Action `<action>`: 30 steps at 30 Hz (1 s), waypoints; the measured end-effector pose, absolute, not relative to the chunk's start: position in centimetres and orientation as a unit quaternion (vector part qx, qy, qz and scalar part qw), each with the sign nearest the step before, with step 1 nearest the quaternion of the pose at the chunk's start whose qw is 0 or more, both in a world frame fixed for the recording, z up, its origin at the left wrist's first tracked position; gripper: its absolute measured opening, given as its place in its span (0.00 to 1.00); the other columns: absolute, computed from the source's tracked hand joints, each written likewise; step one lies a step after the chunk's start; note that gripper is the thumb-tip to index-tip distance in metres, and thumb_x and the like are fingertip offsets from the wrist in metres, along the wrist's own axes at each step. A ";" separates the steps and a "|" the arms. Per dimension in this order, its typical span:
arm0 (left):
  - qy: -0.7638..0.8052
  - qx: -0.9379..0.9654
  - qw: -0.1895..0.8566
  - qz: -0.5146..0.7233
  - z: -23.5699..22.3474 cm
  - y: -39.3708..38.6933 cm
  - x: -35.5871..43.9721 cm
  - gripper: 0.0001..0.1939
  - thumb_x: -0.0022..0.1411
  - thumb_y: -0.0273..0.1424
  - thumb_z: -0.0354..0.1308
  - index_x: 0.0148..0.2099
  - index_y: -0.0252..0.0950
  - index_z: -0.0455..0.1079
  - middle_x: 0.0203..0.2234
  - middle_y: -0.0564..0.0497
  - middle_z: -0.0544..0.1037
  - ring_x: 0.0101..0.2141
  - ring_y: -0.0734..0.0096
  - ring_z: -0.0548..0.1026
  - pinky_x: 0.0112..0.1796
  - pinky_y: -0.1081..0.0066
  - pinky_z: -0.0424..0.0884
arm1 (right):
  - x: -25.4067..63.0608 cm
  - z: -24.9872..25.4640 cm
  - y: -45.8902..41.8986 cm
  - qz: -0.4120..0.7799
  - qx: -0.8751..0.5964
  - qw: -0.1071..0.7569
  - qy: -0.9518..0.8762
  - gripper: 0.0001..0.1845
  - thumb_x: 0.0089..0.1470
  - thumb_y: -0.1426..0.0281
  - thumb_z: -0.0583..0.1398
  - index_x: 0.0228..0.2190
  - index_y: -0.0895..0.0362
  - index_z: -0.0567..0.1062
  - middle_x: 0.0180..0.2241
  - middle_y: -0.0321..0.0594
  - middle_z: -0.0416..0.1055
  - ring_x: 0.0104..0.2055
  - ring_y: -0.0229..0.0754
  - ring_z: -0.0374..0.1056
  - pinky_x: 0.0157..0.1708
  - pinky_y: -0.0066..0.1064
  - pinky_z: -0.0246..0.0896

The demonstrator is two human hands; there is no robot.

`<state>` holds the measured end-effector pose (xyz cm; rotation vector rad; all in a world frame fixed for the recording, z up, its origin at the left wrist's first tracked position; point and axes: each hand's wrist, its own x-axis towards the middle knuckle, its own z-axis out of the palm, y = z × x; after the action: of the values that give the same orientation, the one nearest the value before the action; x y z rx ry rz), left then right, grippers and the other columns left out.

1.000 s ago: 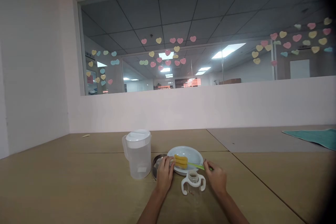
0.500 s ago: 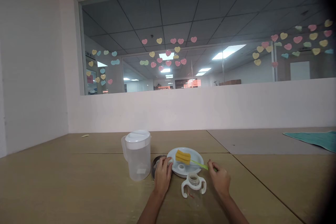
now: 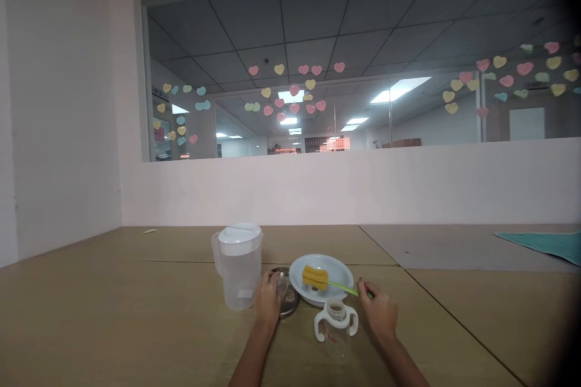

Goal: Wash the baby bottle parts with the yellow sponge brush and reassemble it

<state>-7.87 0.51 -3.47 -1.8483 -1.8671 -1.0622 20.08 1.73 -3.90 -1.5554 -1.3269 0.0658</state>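
My right hand is closed round the green handle of a bottle brush. Its yellow sponge head is over the white bowl, and a small white ring partly shows beneath the sponge. Beside a round metal dish, my left hand has its fingers loosely bent and apart, with nothing visible in them. Clear pieces lie in that dish; their kind is hard to make out. In front of the bowl stands an uncapped clear baby bottle with a white two-handled collar.
A lidded translucent pitcher stands left of the metal dish, close to my left hand. At the far right a teal cloth lies on the table. A small pale scrap sits near the wall at the back left.
My left hand has let go of a small clear piece at the metal dish and shifted left. My right hand has drawn slightly right with the brush, and the sponge has left the piece.
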 end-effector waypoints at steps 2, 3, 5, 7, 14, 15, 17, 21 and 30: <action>-0.657 -0.638 0.150 -0.371 -3.3 0.3 -7.9 0.27 0.49 0.13 0.45 0.49 0.37 0.67 0.43 0.48 0.70 0.45 0.67 0.68 0.49 0.69 0.63 | 20.0 -4.0 1.8 0.019 -0.645 0.520 -0.561 0.30 0.51 0.50 0.44 0.20 0.56 0.75 0.25 0.48 0.75 0.23 0.41 0.65 0.23 0.27 0.46; -0.660 -0.636 0.149 -0.372 -3.1 0.2 -7.8 0.27 0.50 0.13 0.45 0.49 0.37 0.67 0.43 0.48 0.70 0.45 0.68 0.68 0.49 0.69 0.62 | 20.0 -4.1 1.8 0.017 -0.644 0.519 -0.562 0.30 0.52 0.50 0.44 0.19 0.56 0.75 0.25 0.47 0.75 0.23 0.41 0.65 0.23 0.27 0.46; -0.665 -0.628 0.147 -0.377 -2.8 -0.1 -7.6 0.25 0.52 0.15 0.45 0.50 0.36 0.66 0.43 0.48 0.71 0.45 0.67 0.68 0.48 0.69 0.62 | 20.1 -4.1 1.9 0.016 -0.646 0.518 -0.560 0.30 0.52 0.50 0.44 0.20 0.56 0.75 0.24 0.47 0.75 0.23 0.41 0.65 0.23 0.27 0.46; -0.672 -0.617 0.146 -0.382 -2.5 -0.4 -7.4 0.22 0.54 0.17 0.45 0.50 0.36 0.66 0.43 0.47 0.71 0.45 0.66 0.68 0.48 0.69 0.62 | 20.1 -4.1 1.9 0.020 -0.649 0.518 -0.557 0.30 0.52 0.51 0.44 0.20 0.56 0.76 0.24 0.47 0.74 0.23 0.41 0.66 0.23 0.27 0.46; -0.681 -0.609 0.163 -0.373 -1.9 -0.8 -7.1 0.19 0.54 0.21 0.47 0.48 0.36 0.67 0.39 0.48 0.73 0.44 0.63 0.67 0.47 0.66 0.61 | 20.1 -3.9 1.8 -0.006 -0.638 0.529 -0.560 0.33 0.53 0.50 0.42 0.19 0.56 0.76 0.22 0.47 0.74 0.21 0.41 0.65 0.22 0.27 0.46; -0.682 -0.610 0.166 -0.366 -1.8 -0.8 -7.1 0.19 0.54 0.21 0.47 0.47 0.37 0.67 0.39 0.48 0.73 0.43 0.63 0.67 0.46 0.66 0.61 | 20.1 -3.9 1.8 -0.008 -0.638 0.529 -0.560 0.34 0.53 0.49 0.42 0.19 0.56 0.76 0.21 0.47 0.74 0.21 0.41 0.65 0.22 0.27 0.46; -0.687 -0.614 0.165 -0.353 -1.8 -0.9 -7.2 0.17 0.53 0.20 0.47 0.44 0.37 0.68 0.37 0.49 0.74 0.42 0.64 0.68 0.45 0.67 0.61 | 20.1 -3.8 1.8 -0.008 -0.638 0.529 -0.558 0.34 0.53 0.49 0.41 0.19 0.56 0.76 0.21 0.47 0.74 0.21 0.41 0.64 0.22 0.27 0.46; -0.696 -0.616 0.155 -0.335 -1.7 -1.0 -7.1 0.12 0.52 0.19 0.46 0.35 0.36 0.68 0.31 0.49 0.75 0.39 0.64 0.69 0.42 0.68 0.61 | 20.0 -3.9 1.8 0.005 -0.644 0.525 -0.557 0.33 0.52 0.49 0.42 0.19 0.55 0.76 0.22 0.47 0.74 0.22 0.42 0.65 0.22 0.27 0.46; -0.726 -0.604 0.122 -0.304 -2.3 -0.5 -6.9 0.15 0.53 0.18 0.47 0.41 0.35 0.67 0.30 0.48 0.75 0.38 0.63 0.72 0.39 0.69 0.61 | 20.1 -4.0 1.9 0.002 -0.644 0.522 -0.560 0.31 0.52 0.51 0.43 0.20 0.55 0.76 0.23 0.47 0.74 0.22 0.41 0.65 0.22 0.27 0.45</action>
<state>-6.86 -0.50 -2.31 -1.7645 -2.1205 -0.8861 20.07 1.86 -3.97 -1.5418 -1.3409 0.0057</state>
